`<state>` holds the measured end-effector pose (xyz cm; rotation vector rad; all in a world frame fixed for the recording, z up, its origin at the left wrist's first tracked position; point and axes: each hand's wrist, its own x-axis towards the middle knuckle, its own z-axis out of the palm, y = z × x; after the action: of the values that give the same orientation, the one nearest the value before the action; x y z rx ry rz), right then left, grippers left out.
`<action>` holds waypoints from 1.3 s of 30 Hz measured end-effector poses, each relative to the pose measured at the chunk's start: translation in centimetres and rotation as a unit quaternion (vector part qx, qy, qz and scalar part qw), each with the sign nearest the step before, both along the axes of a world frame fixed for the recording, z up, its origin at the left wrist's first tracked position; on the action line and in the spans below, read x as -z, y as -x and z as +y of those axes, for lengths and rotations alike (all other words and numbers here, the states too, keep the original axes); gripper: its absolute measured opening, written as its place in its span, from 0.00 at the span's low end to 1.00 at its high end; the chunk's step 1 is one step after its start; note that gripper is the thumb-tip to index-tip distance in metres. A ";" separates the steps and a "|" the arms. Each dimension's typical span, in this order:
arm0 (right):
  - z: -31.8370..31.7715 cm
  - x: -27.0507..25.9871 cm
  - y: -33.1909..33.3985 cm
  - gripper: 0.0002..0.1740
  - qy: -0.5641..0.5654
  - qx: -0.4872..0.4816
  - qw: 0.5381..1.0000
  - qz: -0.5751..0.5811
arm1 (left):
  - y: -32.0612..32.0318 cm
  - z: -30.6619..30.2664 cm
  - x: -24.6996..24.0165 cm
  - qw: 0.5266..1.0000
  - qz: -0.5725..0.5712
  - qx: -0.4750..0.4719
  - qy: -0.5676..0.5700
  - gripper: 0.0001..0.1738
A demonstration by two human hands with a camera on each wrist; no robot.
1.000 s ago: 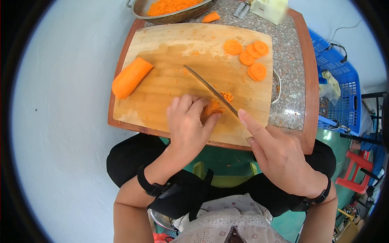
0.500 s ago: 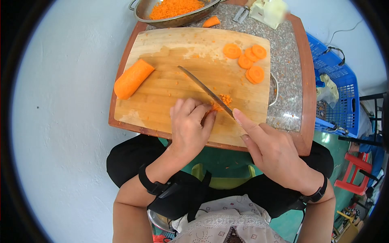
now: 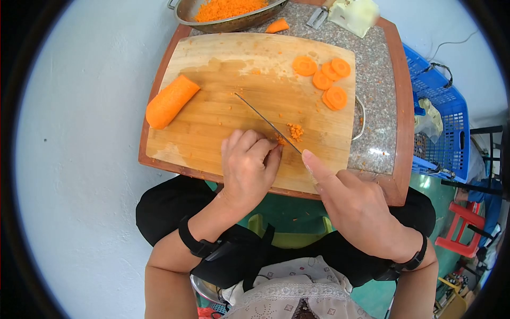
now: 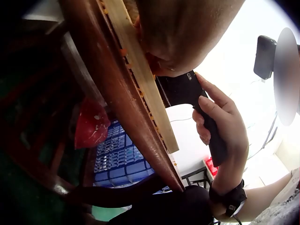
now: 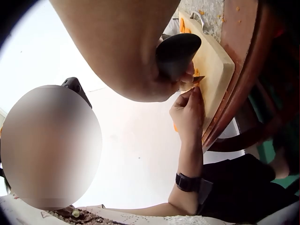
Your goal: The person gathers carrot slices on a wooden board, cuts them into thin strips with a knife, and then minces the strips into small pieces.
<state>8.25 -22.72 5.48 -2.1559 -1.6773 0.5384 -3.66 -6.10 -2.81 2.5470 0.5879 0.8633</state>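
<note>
My right hand [image 3: 358, 204] grips a kitchen knife [image 3: 270, 122] by its black handle [image 4: 216, 143], index finger along the top of the blade. The blade slants up-left across the wooden cutting board [image 3: 212, 138], edge-on to the head view. Curled over the board, my left hand [image 3: 245, 167] pinches a small bunch of carrot strips [image 3: 281, 141] right beside the blade; its fingers hide most of them. A little pile of diced carrot [image 3: 296, 131] lies on the blade's other side. Farther left rests a thick carrot piece [image 3: 172, 101].
Several carrot slices [image 3: 334, 98] lie at the board's upper right. Behind the board stand a metal pan [image 3: 228, 24] of chopped carrot, a carrot end [image 3: 277, 25] and a pale bag [image 3: 355, 16]. A blue basket [image 3: 441, 111] is right of the table, a wall at left.
The bunch of carrot strips by the left fingers has become shorter. The knife blade has turned from showing its side to edge-on, and both hands have shifted slightly left.
</note>
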 end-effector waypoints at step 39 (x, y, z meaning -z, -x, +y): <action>0.9 0.7 -0.1 0.39 -0.064 -0.006 0.998 0.023 | 0.0 -0.1 0.1 1.000 -0.012 0.002 0.014 0.05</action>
<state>8.31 -21.82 4.78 -2.0290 -1.6539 0.4677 -3.67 -6.19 -2.89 2.5082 0.5834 0.8778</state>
